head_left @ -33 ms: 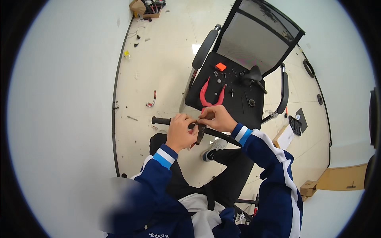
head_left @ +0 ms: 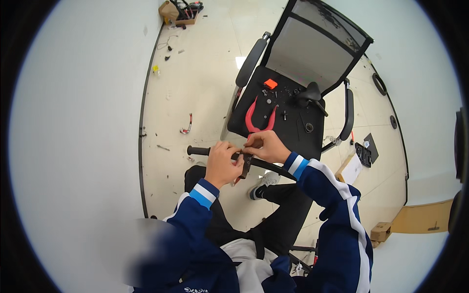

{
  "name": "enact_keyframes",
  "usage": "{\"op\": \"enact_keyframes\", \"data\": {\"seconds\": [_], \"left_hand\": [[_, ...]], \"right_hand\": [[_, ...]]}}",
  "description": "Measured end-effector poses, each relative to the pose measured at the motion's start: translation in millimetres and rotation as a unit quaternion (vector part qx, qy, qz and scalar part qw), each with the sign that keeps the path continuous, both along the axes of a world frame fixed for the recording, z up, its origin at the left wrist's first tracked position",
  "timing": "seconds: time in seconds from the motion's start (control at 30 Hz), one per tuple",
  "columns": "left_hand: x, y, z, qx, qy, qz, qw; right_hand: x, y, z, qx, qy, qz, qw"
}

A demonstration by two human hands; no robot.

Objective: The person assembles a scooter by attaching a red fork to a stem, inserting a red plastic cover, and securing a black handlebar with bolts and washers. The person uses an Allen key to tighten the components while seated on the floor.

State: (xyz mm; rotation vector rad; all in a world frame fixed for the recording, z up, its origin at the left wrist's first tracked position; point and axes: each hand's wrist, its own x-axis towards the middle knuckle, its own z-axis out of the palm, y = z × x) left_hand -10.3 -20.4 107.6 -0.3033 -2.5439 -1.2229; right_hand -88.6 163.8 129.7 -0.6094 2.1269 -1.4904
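A black handlebar lies across in front of me above my legs, its rubber grip sticking out at the left. At its middle sits a dark brown bracket-like part. My left hand is closed around the bar beside this part, thumb against it. From the right, my right hand pinches with thumb and fingertips at the part's upper end; what lies in the pinch is too small to make out. Just beyond my hands, a red fork rests on the black chair seat.
The seat also carries an orange block, a bicycle saddle, a round metal part and several small pieces. A black tool case lies on the floor at right. Far left stands a cardboard box; tyres lie along the right wall.
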Motion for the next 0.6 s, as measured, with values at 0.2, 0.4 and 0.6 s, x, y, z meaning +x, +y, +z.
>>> {"op": "enact_keyframes", "data": {"seconds": [0.2, 0.4, 0.6], "left_hand": [[4.7, -0.9, -4.3, 0.002, -0.019, 0.016, 1.000], [4.9, -24.1, -22.1, -0.065, -0.073, -0.013, 0.995], [0.5, -29.6, -28.3, -0.096, -0.175, -0.112, 0.973]], "right_hand": [[0.5, -7.3, -1.2, 0.024, 0.089, 0.015, 0.996], [-0.3, -23.9, 5.3, 0.082, 0.161, 0.059, 0.982], [-4.7, -27.6, 9.9, 0.127, 0.158, 0.079, 0.976]]}}
